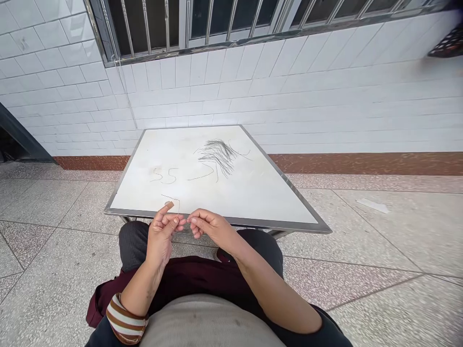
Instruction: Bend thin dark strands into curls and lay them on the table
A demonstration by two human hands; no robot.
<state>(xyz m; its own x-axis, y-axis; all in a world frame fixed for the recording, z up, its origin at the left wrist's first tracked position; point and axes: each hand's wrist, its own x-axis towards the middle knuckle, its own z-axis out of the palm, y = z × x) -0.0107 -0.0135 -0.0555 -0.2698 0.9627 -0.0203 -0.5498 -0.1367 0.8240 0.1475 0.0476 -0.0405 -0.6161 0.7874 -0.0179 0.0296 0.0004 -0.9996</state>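
Note:
My left hand is closed, thumb pressed on the fingers, gripping a thin dark wire. The wire rises from the fingertips, then bends sharply toward the left above the table's near edge. Beside it, my right hand is closed in a pinch by the wire's lower end; the fingertips of both hands nearly meet, and the wire's end is hidden there. On the white table, two S-shaped wires, a left one and a right one, lie side by side. A loose pile of thin dark wires lies farther back.
The white tabletop has a grey metal rim and stands near a white tiled wall. A bent wire lies in front of the pile. A barred window is above. A pale strip lies on the speckled floor at right.

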